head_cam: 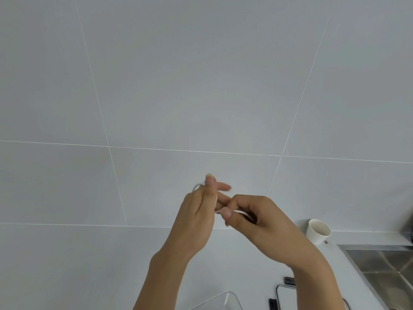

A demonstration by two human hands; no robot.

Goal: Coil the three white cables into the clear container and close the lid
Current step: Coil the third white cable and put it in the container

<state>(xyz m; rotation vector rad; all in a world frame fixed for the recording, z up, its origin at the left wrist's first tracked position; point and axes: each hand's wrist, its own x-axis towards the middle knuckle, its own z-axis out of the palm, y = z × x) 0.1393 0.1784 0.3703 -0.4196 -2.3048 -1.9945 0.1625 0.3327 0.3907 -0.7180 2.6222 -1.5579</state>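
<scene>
Both hands are raised in front of the tiled wall, working a thin white cable (239,212). My left hand (201,211) has the cable looped around its fingers, with a small loop showing at its upper left. My right hand (254,217) pinches the cable's free end between thumb and fingers, close beside the left fingers. The clear container (221,299) shows only as a corner at the bottom edge, below my arms. Its lid (287,296), clear with dark clips, lies flat on the counter to the right, partly hidden by my right forearm. No other cables are in view.
A white paper cup (318,230) stands on the white counter against the wall at the right. A steel sink (384,265) fills the lower right corner. Grey wall tiles take up most of the view.
</scene>
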